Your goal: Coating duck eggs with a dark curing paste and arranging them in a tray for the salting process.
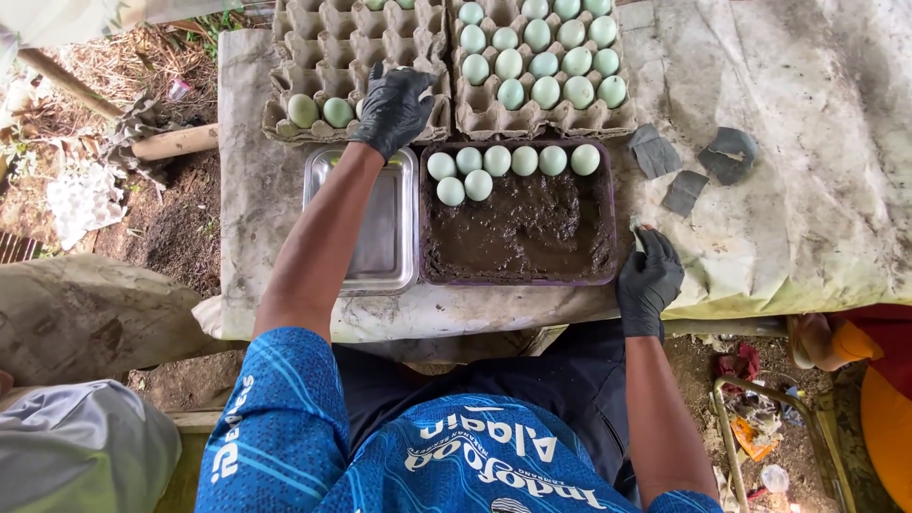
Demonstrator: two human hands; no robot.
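My left hand (393,106), in a black glove, reaches onto the near edge of a grey cardboard egg tray (318,52) and closes over an egg that is mostly hidden beneath it. Two pale green eggs (320,111) sit beside it in that tray. My right hand (649,275), also gloved, rests on the table by the right corner of a dark tray of brown mud (532,233), fingers curled with nothing seen in them. Several pale blue eggs (513,161) lie along the mud's far edge.
An empty metal tray (380,228) sits left of the mud tray. A second egg tray (541,57) full of pale eggs stands behind. Grey folded scraps (689,166) lie on the stained cloth at right. Dirt ground and a rock lie left.
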